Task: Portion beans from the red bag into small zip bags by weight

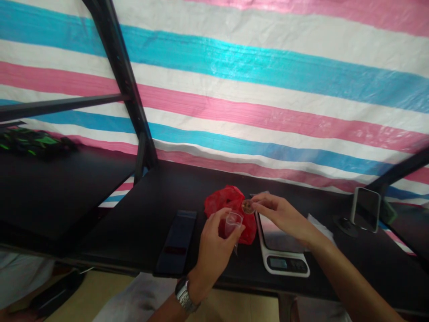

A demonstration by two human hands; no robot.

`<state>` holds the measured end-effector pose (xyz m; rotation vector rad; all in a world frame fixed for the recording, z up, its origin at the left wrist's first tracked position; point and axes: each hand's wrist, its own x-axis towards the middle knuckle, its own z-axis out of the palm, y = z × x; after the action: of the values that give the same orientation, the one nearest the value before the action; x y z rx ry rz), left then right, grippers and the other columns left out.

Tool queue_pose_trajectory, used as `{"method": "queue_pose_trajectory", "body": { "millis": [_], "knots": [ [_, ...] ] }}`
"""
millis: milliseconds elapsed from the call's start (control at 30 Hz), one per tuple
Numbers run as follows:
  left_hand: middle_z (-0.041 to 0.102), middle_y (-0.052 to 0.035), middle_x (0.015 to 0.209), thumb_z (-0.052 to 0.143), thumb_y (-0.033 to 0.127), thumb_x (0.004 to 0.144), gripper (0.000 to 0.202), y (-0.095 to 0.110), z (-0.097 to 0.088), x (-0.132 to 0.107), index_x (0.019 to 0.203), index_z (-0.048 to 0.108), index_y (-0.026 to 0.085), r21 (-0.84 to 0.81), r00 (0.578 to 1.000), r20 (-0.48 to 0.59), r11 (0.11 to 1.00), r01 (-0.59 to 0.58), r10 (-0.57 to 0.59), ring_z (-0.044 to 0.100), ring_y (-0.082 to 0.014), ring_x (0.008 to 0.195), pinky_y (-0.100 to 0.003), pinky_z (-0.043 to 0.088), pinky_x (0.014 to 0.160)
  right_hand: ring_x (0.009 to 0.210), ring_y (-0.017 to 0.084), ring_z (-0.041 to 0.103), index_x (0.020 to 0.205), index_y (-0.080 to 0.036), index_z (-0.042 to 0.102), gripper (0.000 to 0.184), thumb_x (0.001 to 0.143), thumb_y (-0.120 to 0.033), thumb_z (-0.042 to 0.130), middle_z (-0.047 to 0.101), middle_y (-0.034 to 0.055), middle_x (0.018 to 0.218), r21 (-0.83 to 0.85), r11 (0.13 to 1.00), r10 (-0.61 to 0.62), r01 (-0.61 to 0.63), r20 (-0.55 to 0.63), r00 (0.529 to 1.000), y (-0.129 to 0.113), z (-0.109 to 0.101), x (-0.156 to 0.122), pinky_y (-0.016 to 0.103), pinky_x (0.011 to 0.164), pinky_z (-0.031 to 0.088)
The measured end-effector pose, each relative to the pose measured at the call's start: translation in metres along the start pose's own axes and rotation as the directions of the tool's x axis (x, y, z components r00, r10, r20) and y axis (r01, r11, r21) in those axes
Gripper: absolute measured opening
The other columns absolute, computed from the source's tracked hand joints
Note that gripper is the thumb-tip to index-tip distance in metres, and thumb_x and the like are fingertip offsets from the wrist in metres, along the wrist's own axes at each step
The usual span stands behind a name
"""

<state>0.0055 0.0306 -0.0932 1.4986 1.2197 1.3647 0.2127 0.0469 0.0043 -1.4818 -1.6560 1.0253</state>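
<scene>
My left hand [216,239], with a metal watch on the wrist, is closed around a small clear plastic cup [233,222]. In my right hand [278,212] is a small round cup [247,206], pinched at its edge and tilted so its mouth faces me. Brown bits show in it, too small to name. The two cups are close together but apart. Behind them lies a crumpled red plastic bag [224,199]. Under my right hand and forearm is a white kitchen scale [284,264] with a dark top; its display cannot be read.
A dark phone-like slab [176,243] lies left of my left hand on the black table [114,237]. To the right stands a small framed screen or mirror [366,209] on a round base. Black metal posts [124,67] and a striped sheet [251,80] rise behind.
</scene>
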Motion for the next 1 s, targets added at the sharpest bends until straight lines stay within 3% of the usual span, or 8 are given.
{"method": "queue_pose_trajectory", "body": {
  "millis": [200, 300, 400, 667, 833, 900, 1000],
  "knots": [
    [0.079, -0.0065, 0.119, 0.088, 0.03, 0.078, 0.048, 0.0, 0.003, 0.003, 0.124, 0.073, 0.027, 0.005, 0.998, 0.056, 1.0, 0.011, -0.012, 0.072, -0.0299, 0.11, -0.047, 0.056, 0.099, 0.104, 0.024, 0.072, 0.105, -0.024, 0.077, 0.021, 0.096, -0.04, 0.066, 0.08, 0.0049, 0.107, -0.217, 0.969, -0.132, 0.118, -0.055, 0.99, -0.022, 0.008, -0.014, 0.037, 0.091, 0.051],
    [0.079, -0.0067, 0.121, 0.086, 0.029, 0.079, 0.045, 0.002, 0.002, 0.002, 0.123, 0.073, 0.027, 0.031, 0.997, 0.05, 0.998, -0.058, 0.056, 0.072, -0.0304, 0.114, -0.047, 0.055, 0.101, 0.102, 0.024, 0.068, 0.102, -0.028, 0.077, 0.01, 0.093, -0.03, 0.072, 0.08, 0.0022, 0.108, -0.449, 0.878, -0.242, 0.167, -0.116, 0.963, -0.031, 0.02, -0.019, 0.04, 0.096, 0.046],
    [0.078, -0.0073, 0.124, 0.082, 0.03, 0.084, 0.041, 0.003, 0.001, 0.002, 0.123, 0.072, 0.027, 0.05, 0.994, 0.034, 0.993, -0.11, 0.108, 0.071, -0.0296, 0.116, -0.047, 0.054, 0.103, 0.103, 0.026, 0.065, 0.107, -0.031, 0.078, 0.018, 0.09, -0.026, 0.079, 0.08, 0.002, 0.108, -0.631, 0.759, -0.301, 0.162, -0.119, 0.946, -0.038, 0.028, -0.024, 0.04, 0.092, 0.041],
    [0.075, -0.0063, 0.119, 0.08, 0.032, 0.089, 0.038, 0.005, -0.001, -0.002, 0.125, 0.07, 0.026, 0.029, 0.986, 0.01, 0.986, -0.166, 0.166, 0.072, -0.0244, 0.109, -0.038, 0.058, 0.097, 0.101, 0.027, 0.065, 0.115, -0.034, 0.075, 0.023, 0.093, -0.033, 0.081, 0.08, 0.002, 0.111, -0.658, 0.718, -0.404, 0.226, -0.13, 0.905, -0.042, 0.029, -0.032, 0.041, 0.089, 0.041],
    [0.075, -0.0068, 0.117, 0.079, 0.036, 0.09, 0.036, 0.005, -0.01, -0.005, 0.123, 0.07, 0.025, 0.031, 0.985, -0.036, 0.986, -0.166, 0.167, 0.072, -0.0236, 0.106, -0.035, 0.059, 0.094, 0.095, 0.027, 0.066, 0.111, -0.03, 0.075, 0.017, 0.1, -0.043, 0.072, 0.079, 0.004, 0.109, -0.701, 0.699, -0.458, 0.141, -0.287, 0.841, -0.029, 0.013, -0.035, 0.041, 0.087, 0.041],
    [0.075, -0.0064, 0.113, 0.078, 0.037, 0.09, 0.035, 0.005, -0.015, -0.007, 0.122, 0.07, 0.024, 0.027, 0.986, -0.038, 0.986, -0.162, 0.163, 0.073, -0.0225, 0.1, -0.033, 0.06, 0.09, 0.097, 0.027, 0.065, 0.103, -0.03, 0.077, 0.011, 0.099, -0.04, 0.073, 0.079, 0.0027, 0.106, -0.733, 0.677, -0.384, 0.067, -0.274, 0.882, -0.021, 0.012, -0.031, 0.041, 0.087, 0.039],
    [0.077, -0.0049, 0.109, 0.079, 0.037, 0.09, 0.033, 0.006, -0.019, -0.013, 0.119, 0.071, 0.025, 0.003, 0.973, 0.076, 0.976, -0.216, 0.216, 0.074, -0.0212, 0.094, -0.032, 0.061, 0.088, 0.107, 0.027, 0.064, 0.098, -0.03, 0.079, 0.003, 0.096, -0.029, 0.077, 0.08, 0.002, 0.109, -0.772, 0.634, -0.199, 0.045, -0.107, 0.974, -0.014, 0.026, -0.016, 0.04, 0.092, 0.036]
  ]
}}
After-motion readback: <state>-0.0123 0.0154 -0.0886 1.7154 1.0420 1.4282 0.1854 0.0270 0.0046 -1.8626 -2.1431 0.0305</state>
